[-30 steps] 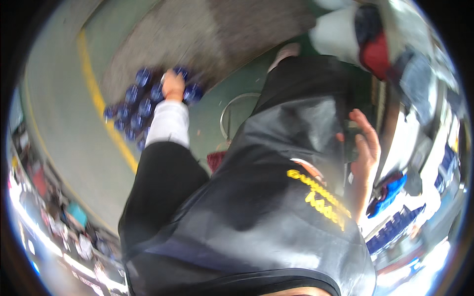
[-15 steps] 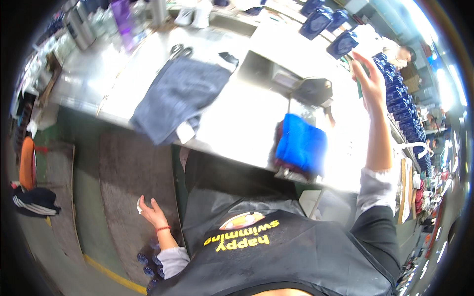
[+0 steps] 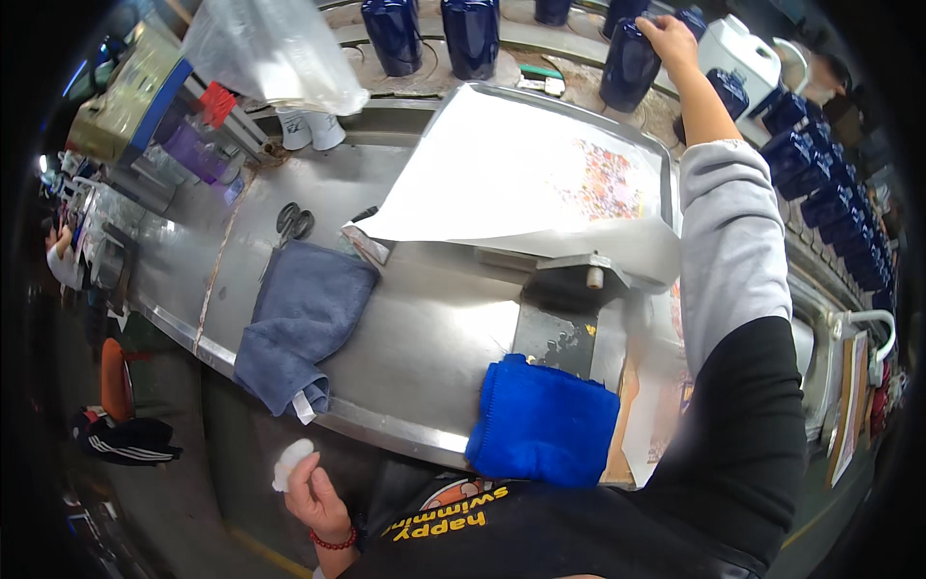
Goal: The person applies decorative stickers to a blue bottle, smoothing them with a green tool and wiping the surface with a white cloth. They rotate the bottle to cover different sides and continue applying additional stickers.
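Observation:
At the far right of the table my right hand [image 3: 672,43] is closed at the top of a glossy dark blue bottle [image 3: 630,69], which stands slightly tilted on the conveyor; its neck is hidden by my fingers. My left hand [image 3: 318,500] hangs in front of the table's near edge, fingers curled, with a small soft white wad [image 3: 292,464] at the fingertips. Nearest to it lies a grey-blue cloth [image 3: 307,314] draped over the edge. A folded bright blue cloth [image 3: 545,420] sits close to my body. Between the arms spreads a large white sheet [image 3: 482,169] with a colourful printed patch.
More blue bottles [image 3: 471,39] stand along the conveyor at the back and down the right side. A white jug [image 3: 738,60] is beyond my right hand. Black scissors [image 3: 294,222] lie on the metal table [image 3: 424,309]. A metal fixture [image 3: 584,262] juts out below the sheet.
My view has shifted. My right hand, open and reaching before, is now closed on a bottle. My left hand has come closer to the table edge, and the white wad shows more clearly.

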The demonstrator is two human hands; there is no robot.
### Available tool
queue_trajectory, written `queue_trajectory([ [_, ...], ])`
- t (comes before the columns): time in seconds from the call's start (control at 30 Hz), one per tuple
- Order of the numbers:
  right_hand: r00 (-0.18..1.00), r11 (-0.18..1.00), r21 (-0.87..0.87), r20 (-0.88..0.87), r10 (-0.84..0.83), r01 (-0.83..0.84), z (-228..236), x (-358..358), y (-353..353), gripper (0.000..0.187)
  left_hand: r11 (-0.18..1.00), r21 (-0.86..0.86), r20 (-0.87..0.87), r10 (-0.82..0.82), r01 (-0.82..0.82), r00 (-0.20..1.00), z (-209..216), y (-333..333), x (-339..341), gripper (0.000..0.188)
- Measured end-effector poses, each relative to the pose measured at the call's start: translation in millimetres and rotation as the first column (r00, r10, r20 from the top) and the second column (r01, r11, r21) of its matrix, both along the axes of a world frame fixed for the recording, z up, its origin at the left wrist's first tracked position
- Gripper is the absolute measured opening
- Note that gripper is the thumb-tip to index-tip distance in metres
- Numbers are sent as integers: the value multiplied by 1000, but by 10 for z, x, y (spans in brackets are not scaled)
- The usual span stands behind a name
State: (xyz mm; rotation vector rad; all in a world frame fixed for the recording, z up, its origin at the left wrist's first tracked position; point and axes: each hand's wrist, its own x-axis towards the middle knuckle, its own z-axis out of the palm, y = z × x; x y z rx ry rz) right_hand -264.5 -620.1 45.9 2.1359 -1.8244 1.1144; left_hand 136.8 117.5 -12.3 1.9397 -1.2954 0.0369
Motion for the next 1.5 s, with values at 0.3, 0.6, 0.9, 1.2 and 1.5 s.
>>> queue_trajectory([
  [0.3,924,781,-496,-233,302,-380,970,-308,2336,21,737,-238,77,-634,632,769,544,-1245,-493,27],
  [0.6,193,679,-181,878,437,-712,1124,-35,4721,28,257,-503,-442,-897,825,9,1199,-2071,-1894,86],
  [0.9,506,633,268,831,229,-726,-256,307,5272,68,591,-481,-874,-258,648,-413,584,-1804,-1635,44],
  [1.2,593,661,384,797,116,-645,-354,411,5380,71,626,-432,-895,-210,649,-394,352,-1883,-1563,40],
  [1.5,558,666,305,804,203,-681,-297,335,5266,61,567,-546,-793,-111,617,-599,458,-1928,-1511,53],
])
